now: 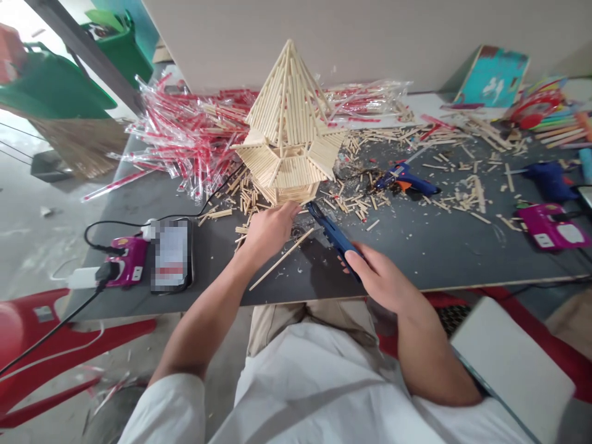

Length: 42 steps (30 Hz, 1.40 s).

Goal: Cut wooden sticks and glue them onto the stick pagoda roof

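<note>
A model built of pale wooden sticks [289, 108], with a tall pointed roof and flared lower panels, stands upright on the table. Against its base is my left hand [272, 231], fingers pinched together; what they hold, if anything, is hidden. My right hand [379, 274] is wrapped round a long dark blue hand tool [335, 237]. Its dark tip reaches close to the left fingertips, beside the model's base. One long thin stick [281, 259] lies slanted on the table below my left hand. Short cut stick pieces [250, 196] are scattered around the model.
Red-and-clear plastic wrappers [185, 132] heap behind and left. A phone [172, 256] and purple power socket [127, 262] with cables lie left. At right are a blue glue gun [409, 180], another blue glue gun [550, 180], and a second purple socket [552, 227].
</note>
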Tool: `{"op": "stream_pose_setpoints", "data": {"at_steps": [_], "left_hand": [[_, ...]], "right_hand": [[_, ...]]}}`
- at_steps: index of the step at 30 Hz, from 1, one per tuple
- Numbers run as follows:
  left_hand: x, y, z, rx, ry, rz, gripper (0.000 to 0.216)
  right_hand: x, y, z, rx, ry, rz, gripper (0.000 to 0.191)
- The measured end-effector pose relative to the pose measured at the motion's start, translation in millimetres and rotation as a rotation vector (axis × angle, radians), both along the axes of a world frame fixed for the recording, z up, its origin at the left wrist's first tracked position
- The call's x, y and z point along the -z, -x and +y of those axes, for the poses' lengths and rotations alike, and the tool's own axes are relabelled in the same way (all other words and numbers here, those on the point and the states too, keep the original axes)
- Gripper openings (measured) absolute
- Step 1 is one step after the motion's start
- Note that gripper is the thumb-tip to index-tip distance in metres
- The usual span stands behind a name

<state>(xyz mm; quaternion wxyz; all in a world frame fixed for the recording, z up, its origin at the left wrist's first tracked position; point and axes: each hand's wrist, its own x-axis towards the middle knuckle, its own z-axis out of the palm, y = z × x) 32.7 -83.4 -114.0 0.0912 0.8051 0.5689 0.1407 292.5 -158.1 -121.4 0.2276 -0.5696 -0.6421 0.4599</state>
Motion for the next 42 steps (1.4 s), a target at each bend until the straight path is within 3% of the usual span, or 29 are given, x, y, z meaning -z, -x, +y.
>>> {"op": "stream_pose_setpoints", "data": {"at_steps": [20, 31, 42], "left_hand": [[-8.1, -10, -13, 0.070, 0.036, 0.046, 0.023], [-9.6, -13, -15, 0.056, 0.091, 0.143, 0.028], [-0.6, -13, -16, 0.053, 0.029, 0.162, 0.028]], "right_hand": [[-2.6, 34, -7, 0.050, -0.068, 0.097, 0.041], [-17.7, 40, -5, 0.021, -0.062, -0.023, 0.042], [-15.9, 43, -6, 0.030, -0.121, -0.111, 0.043]]}}
